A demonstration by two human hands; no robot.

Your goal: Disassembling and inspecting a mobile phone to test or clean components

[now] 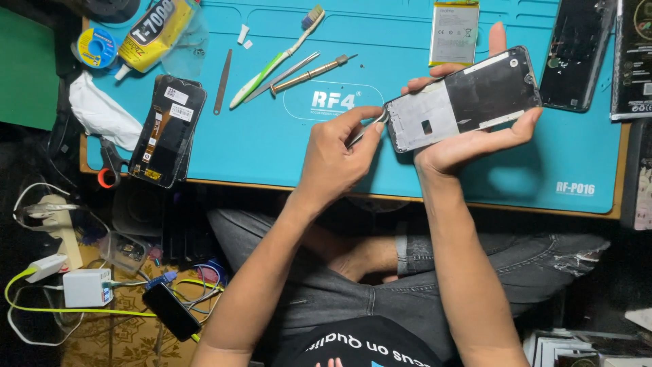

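My right hand [456,146] grips a phone middle frame [468,102] from below, holding it tilted above the blue work mat [272,143]. The frame shows a pale metal plate on its left half and a black area on its right half. My left hand [336,160] pinches a thin metal pry tool [367,132], and the tool's tip touches the frame's left end. Both forearms reach up from my lap, where I sit cross-legged in jeans.
On the mat lie a phone display assembly [166,129], a flat spudger [223,81], a toothbrush [278,58], tweezers [285,73], a brass screwdriver [309,73], a glue tube [153,34], a battery [454,30] and a black back cover [576,54]. Chargers, cables and a black phone [171,311] are on the floor at left.
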